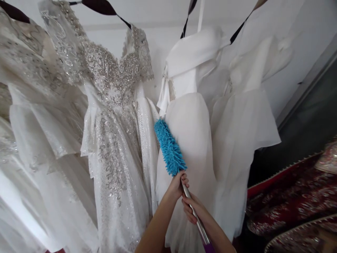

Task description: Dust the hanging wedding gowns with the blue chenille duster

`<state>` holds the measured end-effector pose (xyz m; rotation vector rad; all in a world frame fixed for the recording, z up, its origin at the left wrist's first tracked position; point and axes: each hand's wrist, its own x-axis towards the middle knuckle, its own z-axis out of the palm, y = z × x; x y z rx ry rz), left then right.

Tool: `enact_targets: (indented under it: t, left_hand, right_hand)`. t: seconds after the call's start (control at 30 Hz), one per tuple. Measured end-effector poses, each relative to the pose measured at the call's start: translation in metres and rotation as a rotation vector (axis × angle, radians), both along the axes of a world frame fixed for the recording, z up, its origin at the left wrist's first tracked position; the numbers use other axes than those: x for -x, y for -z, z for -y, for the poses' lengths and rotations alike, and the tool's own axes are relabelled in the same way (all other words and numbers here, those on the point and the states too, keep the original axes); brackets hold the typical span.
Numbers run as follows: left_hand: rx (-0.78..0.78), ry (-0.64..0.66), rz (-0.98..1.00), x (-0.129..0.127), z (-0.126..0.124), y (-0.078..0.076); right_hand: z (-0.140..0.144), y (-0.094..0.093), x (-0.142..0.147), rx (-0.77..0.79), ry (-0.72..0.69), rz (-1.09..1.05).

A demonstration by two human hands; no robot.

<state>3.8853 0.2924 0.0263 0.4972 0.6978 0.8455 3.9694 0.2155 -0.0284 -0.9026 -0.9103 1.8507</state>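
Now, going from my left side to my right, I describe what I see from far away through the head camera. Far to the left of my hands hangs a lace dress (31, 88), and next to it, up and to the left of my hands, a beaded dress (116, 105) with many silver stones on the chest. Both hang on dark hangers, so the skirts fall free and open.

My left hand (177, 184) is closed around the top of the metal handle (193, 211), just under the blue head. I think it sits so high on the handle to steer the head with more control. The blue duster (169, 147) stands up and to the left from this hand, and its fluffy head lies against the skirt of the plain white dress (192, 116), at the seam between this dress and the beaded one.

My right hand (193, 211) is also closed on the handle, lower down and just beside the left hand, the fingers wrapped over the metal. It probably carries the weight of the long stick, whose purple end (209, 247) leaves the picture at the bottom.

Up and to the right of my hands hangs a ruffled white dress (244, 116). Further right, low beside my right arm, lie dark red embroidered fabrics (292, 196).
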Motion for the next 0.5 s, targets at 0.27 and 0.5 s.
enact_targets:
  t: [0.27,0.5]
  left_hand:
    - [0.165,-0.008,-0.054,0.010,0.007,0.052]
    - [0.304,-0.081,-0.056,0.017,0.017,0.090]
  right_hand:
    - [0.011,0.040,0.013,0.098,0.014,-0.015]
    - [0.022,0.072,0.022,0.132,0.024,0.053]
